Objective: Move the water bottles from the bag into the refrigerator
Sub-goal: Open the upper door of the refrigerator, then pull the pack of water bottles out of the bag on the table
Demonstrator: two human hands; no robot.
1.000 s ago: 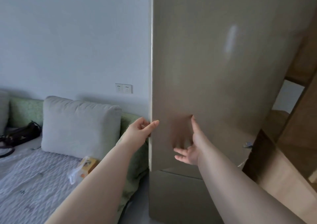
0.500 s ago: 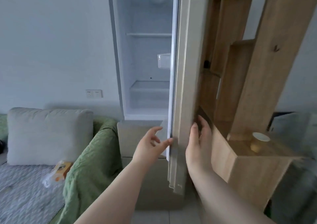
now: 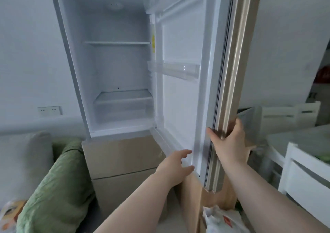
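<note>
Head view is showing my right hand (image 3: 230,143) gripping the outer edge of the tall, beige-fronted, white-lined refrigerator door (image 3: 180,99), fingers curling round it. My left hand (image 3: 175,166) is hovering with fingers loosely spread, holding nothing, at that door's lower inner corner. Left of the door, the white refrigerator compartment (image 3: 114,68) is standing open. Below the door's bottom corner, the white crinkled plastic bag (image 3: 221,220) is lying, its contents hidden.

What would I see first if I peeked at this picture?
The tall refrigerator in the middle is wide open, with bare white shelves inside. Its door stands out to the right, where the right hand grips the edge, and the left hand reaches toward the door's bottom corner. A white bag lies at the very bottom right.
</note>
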